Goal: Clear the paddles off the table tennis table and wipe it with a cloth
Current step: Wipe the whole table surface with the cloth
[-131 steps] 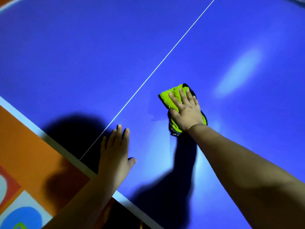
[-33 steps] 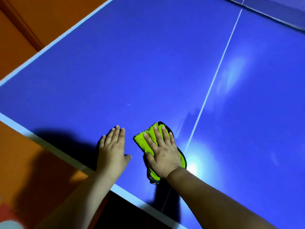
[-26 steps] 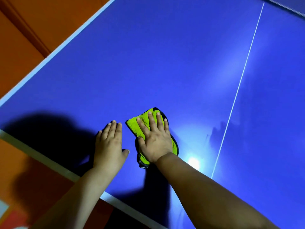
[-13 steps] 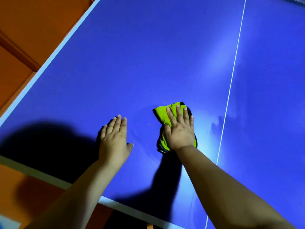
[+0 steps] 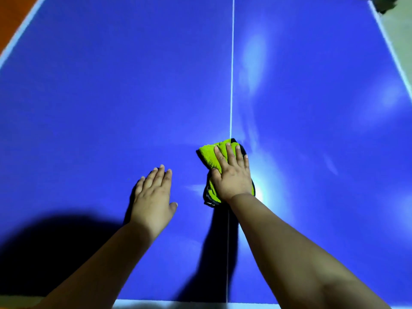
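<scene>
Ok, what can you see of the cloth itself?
The cloth is fluffy, bright green with a dark border, folded into a pad. It lies flat on the blue table, over the white centre line. The right hand presses flat on it, covering its middle; nothing else touches it.

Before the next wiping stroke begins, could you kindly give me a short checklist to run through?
1. Right hand flat on the green cloth, fingers straight: ok.
2. Cloth lying on the table, over the white centre line: ok.
3. Left hand resting flat on the table, apart from the cloth: ok.
4. Paddles gone: none shows in this view; beyond it, cannot tell.
5. Which parts are already wiped: cannot tell, only glare shows.
</scene>
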Demonstrator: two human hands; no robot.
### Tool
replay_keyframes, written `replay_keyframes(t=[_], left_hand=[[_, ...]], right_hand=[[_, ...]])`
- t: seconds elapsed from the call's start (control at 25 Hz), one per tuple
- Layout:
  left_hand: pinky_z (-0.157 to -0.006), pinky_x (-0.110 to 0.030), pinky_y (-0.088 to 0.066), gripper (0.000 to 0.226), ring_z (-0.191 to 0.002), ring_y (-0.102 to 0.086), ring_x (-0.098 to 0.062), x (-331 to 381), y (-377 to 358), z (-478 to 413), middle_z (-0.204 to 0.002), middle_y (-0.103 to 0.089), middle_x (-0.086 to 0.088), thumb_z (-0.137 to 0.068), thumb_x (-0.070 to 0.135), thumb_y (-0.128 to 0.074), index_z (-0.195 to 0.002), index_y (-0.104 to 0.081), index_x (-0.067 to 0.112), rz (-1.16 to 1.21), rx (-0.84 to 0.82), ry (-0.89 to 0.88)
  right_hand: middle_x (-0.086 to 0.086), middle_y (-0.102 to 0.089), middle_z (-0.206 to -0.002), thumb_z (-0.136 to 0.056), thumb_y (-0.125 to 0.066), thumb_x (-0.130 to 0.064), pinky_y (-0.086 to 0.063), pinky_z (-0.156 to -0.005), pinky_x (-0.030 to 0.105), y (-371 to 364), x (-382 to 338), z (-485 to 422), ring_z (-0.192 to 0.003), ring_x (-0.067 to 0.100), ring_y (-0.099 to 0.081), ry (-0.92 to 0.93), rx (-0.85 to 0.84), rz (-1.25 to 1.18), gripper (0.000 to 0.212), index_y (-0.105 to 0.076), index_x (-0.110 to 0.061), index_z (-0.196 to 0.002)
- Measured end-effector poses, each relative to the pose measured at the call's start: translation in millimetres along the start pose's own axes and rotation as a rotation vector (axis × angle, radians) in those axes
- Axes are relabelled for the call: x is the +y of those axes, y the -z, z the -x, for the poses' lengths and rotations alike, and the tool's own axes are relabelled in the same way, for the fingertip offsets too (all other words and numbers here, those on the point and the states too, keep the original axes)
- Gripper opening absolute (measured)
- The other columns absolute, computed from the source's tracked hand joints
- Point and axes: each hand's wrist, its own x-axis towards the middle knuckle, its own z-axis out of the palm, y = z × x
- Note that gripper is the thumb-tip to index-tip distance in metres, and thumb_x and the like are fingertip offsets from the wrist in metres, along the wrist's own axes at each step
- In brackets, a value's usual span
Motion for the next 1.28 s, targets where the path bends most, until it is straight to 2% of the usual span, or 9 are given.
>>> replay_keyframes(t=[0.2,0.4,0.6,0.72,0.88,1.0,1.12,1.28], left_hand=[[-0.115,-0.034,0.001,0.079,-0.144,0.0,-0.014,100,-20,-18,-0.158,-0.003,0.001,-0.086,0.037,-0.056,-0.149,-0.011,0.018,0.027,0.021,-0.13],[-0.115,-0.037,-0.003,0.077,-0.144,-0.011,-0.017,210,-51,-32,-0.156,-0.017,-0.001,-0.081,0.03,-0.063,-0.146,-0.026,0.014,0.05,0.054,-0.186],[-0.109,-0.045,-0.024,0.078,-0.132,-0.04,-0.026,351,-86,-47,-0.142,-0.045,-0.009,-0.062,0.024,-0.08,-0.133,-0.05,0.009,-0.015,0.064,-0.376],[-0.106,-0.041,-0.02,0.081,-0.125,-0.049,-0.028,428,-105,-52,-0.134,-0.053,-0.011,-0.053,0.024,-0.084,-0.126,-0.056,0.007,-0.047,0.082,-0.521],[-0.103,-0.042,-0.021,0.082,-0.122,-0.052,-0.027,507,-126,-46,-0.131,-0.056,-0.011,-0.048,0.025,-0.085,-0.123,-0.058,0.007,-0.066,0.071,-0.646],[-0.103,-0.042,-0.022,0.082,-0.122,-0.052,-0.028,540,-139,-35,-0.132,-0.055,-0.011,-0.048,0.024,-0.085,-0.124,-0.058,0.007,-0.054,0.066,-0.715],[-0.103,-0.042,-0.022,0.082,-0.122,-0.052,-0.028,542,-144,-22,-0.131,-0.055,-0.012,-0.048,0.024,-0.085,-0.124,-0.058,0.007,-0.058,0.055,-0.747],[-0.102,-0.041,-0.022,0.083,-0.121,-0.053,-0.029,504,-143,-6,-0.13,-0.057,-0.011,-0.045,0.025,-0.087,-0.121,-0.06,0.008,-0.077,0.067,-0.716]], right_hand=[[-0.004,-0.005,-0.161,-0.094,-0.04,-0.04,0.005,-0.119,0.041,15,81,-7,-0.148,0.02,0.007,-0.031,0.059,-0.052,0.061,-0.017,-0.038,-0.151],[-0.003,-0.01,-0.161,-0.085,-0.029,-0.045,0.007,-0.119,0.038,39,208,-6,-0.148,0.02,0.003,-0.112,0.094,-0.066,0.066,-0.021,-0.038,-0.15],[-0.003,-0.012,-0.161,-0.086,-0.033,-0.045,0.008,-0.118,0.036,67,360,16,-0.148,0.019,0.003,-0.264,0.143,-0.082,0.065,-0.023,-0.038,-0.149],[-0.003,-0.011,-0.161,-0.091,-0.04,-0.041,0.008,-0.118,0.036,78,442,40,-0.148,0.019,0.002,-0.372,0.179,-0.095,0.061,-0.023,-0.037,-0.149],[-0.002,-0.013,-0.161,-0.084,-0.032,-0.045,0.004,-0.119,0.038,88,537,80,-0.148,0.02,0.0,-0.53,0.233,-0.093,0.066,-0.025,-0.036,-0.149],[-0.001,-0.012,-0.161,-0.085,-0.032,-0.045,0.004,-0.119,0.038,89,590,117,-0.148,0.021,-0.001,-0.67,0.255,-0.1,0.066,-0.026,-0.034,-0.15],[0.001,-0.01,-0.161,-0.092,-0.037,-0.041,0.003,-0.12,0.042,87,615,159,-0.148,0.024,0.0,-0.843,0.258,-0.114,0.061,-0.024,-0.032,-0.151],[0.006,-0.005,-0.161,-0.093,-0.038,-0.041,0.003,-0.119,0.047,75,574,196,-0.148,0.028,0.002,-1.037,0.228,-0.137,0.063,-0.016,-0.031,-0.152]])
